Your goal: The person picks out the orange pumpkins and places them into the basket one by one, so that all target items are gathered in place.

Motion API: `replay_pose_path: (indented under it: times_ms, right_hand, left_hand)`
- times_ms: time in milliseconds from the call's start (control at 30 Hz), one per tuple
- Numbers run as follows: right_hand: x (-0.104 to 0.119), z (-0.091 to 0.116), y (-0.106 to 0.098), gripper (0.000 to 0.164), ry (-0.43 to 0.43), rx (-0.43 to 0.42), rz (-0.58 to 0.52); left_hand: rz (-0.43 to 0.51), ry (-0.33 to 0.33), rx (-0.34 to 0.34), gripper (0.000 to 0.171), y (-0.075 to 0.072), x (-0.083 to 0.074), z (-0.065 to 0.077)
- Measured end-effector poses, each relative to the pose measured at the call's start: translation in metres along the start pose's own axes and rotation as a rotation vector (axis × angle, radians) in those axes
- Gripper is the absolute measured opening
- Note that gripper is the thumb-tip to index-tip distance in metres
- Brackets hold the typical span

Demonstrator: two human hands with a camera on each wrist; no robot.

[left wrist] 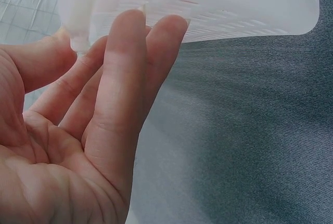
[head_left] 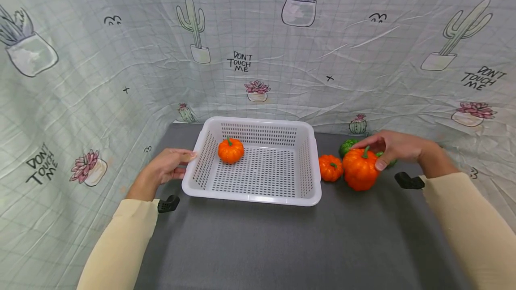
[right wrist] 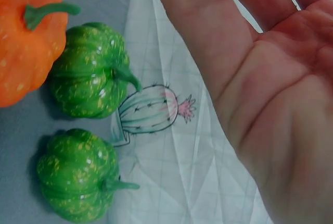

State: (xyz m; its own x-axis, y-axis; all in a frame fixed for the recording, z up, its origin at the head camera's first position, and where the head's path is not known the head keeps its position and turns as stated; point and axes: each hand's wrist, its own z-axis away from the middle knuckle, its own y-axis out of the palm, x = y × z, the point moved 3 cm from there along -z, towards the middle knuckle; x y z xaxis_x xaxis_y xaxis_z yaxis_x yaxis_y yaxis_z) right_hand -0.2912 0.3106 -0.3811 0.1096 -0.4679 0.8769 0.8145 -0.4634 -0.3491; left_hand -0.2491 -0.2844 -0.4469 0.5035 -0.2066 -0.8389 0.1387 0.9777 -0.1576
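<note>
My left hand (head_left: 171, 164) pinches the left rim of a white perforated plastic basket (head_left: 250, 198), thumb at the rim and fingers underneath. The left wrist view shows those fingertips (left wrist: 125, 31) against the basket's side. A small orange pumpkin (head_left: 231, 151) sits inside the basket, near its back left corner. Over a larger orange pumpkin (head_left: 359, 171), my right hand (head_left: 397, 149) spreads its thumb and fingers around the green stem. The right wrist view has this hand's palm open, apart from the visible part of that pumpkin (right wrist: 26, 47); its fingertips are out of frame there.
Between basket and large pumpkin sits another small orange pumpkin (head_left: 330, 168). Two speckled green pumpkins, one at the back (right wrist: 91, 70) and one beside it (right wrist: 78, 177), stand close to the cactus-print cloth (head_left: 274, 57) that hangs behind the dark grey table (head_left: 258, 245).
</note>
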Motion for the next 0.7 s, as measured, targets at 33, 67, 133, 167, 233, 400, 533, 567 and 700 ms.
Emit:
replay_pose_path:
  times_ms: [33,67,133,167,233,400,533,567,700]
  right_hand:
    - [0.001,-0.002,0.0,0.053,-0.012,0.003,0.014]
    - [0.002,-0.004,0.0,0.053,-0.02,0.006,0.022]
    - [0.003,-0.008,0.0,0.055,-0.024,0.006,0.029]
    - [0.003,-0.011,0.0,0.056,-0.025,0.006,0.029]
    - [0.003,-0.014,0.0,0.058,-0.018,0.003,0.026]
    - [0.006,-0.023,0.001,0.063,-0.04,0.014,0.024]
    - [0.01,-0.029,0.003,0.063,-0.045,0.012,0.021]
    - [0.01,-0.031,0.003,0.063,-0.039,0.008,0.016]
    - [0.014,-0.038,0.005,0.065,-0.03,0.005,0.007]
  left_hand:
    - [0.0,0.0,0.002,0.058,0.0,0.0,0.0]
    - [-0.001,0.001,0.004,0.058,0.0,0.0,-0.001]
    - [0.0,0.003,0.004,0.058,0.0,0.001,-0.001]
    - [0.0,0.004,0.004,0.058,0.0,0.0,-0.001]
    - [0.001,0.005,0.005,0.058,0.0,0.0,-0.001]
    - [0.004,0.006,0.009,0.058,0.001,0.0,-0.002]
    - [0.007,0.004,0.006,0.059,0.0,0.001,-0.003]
    - [0.007,0.003,0.006,0.06,0.0,0.001,-0.003]
    - [0.013,-0.005,0.0,0.06,-0.001,0.001,-0.003]
